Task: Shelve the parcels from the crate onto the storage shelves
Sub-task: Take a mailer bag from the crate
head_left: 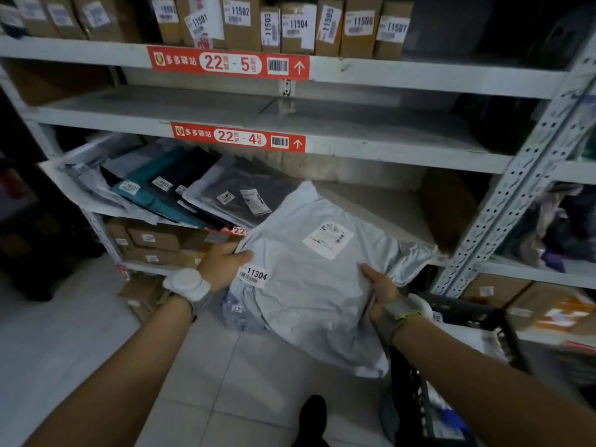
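**Q:** What do the two hands hold?

**A:** A grey parcel (316, 285), a soft plastic mailer. The left hand (222, 266) grips its left edge, thumb on top and fingers underneath. The right hand (382, 295) grips its right edge in the same way. Neither hand is free.

**Q:** Where is the parcel in relation to the shelves?

**A:** It is held tilted in front of the shelf unit. Its far corner reaches into the bay below the red sign "22-4" (238, 137), just beside a leaning row of flat bags (200, 191). Whether it touches the shelf board cannot be told. Its near end hangs over the tiled floor (225, 366).

**Q:** What markings does it carry?

**A:** A small sticker "11304" (253, 275) by the left thumb, and a white shipping label (328, 239) nearer the far end.

**Q:** And the surroundings?

**A:** The black crate (477, 317) stands at lower right, behind the right wrist. Cardboard boxes (300, 27) numbered 11501 to 11507 stand above the sign "22-5" (229, 63).
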The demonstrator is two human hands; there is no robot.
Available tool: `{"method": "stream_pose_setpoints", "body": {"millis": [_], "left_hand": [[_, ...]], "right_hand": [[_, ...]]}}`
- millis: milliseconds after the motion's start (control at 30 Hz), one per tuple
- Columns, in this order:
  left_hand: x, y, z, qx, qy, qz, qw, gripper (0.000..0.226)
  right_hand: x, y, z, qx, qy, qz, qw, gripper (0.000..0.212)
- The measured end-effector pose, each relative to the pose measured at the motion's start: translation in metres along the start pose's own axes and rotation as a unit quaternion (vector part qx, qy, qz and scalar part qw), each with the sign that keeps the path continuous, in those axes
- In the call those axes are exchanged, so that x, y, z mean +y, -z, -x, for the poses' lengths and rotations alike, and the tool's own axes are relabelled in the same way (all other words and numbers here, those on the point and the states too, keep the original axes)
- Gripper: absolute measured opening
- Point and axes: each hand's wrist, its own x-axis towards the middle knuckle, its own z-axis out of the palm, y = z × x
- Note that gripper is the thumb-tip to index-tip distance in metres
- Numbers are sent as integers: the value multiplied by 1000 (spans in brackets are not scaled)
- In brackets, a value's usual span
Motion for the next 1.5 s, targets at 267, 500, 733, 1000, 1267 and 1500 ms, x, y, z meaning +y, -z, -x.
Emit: {"method": "stream_pose_setpoints", "body": {"millis": [267, 500, 733, 1000, 1267, 1500], "left_hand": [[-28, 3, -104, -16, 64, -75, 995, 14], [-29, 7, -240, 15, 99, -105, 989, 13], [-36, 10, -358, 52, 117, -162, 978, 7], [-44, 17, -421, 94, 103, -213, 967, 22], [-75, 52, -425, 64, 69, -251, 963, 16], [-74, 42, -399, 144, -107, -330, 927, 42]], "right_hand": [[-5, -56, -117, 9, -30, 33, 999, 33], [-41, -125, -240, -41, -72, 47, 995, 27], [-67, -195, -362, -80, -33, 63, 994, 33], [-59, -230, -441, 6, 99, 358, 929, 80], [1, -242, -431, 213, 221, 615, 726, 54], [-29, -239, -435, -31, 132, 569, 811, 88]]}}
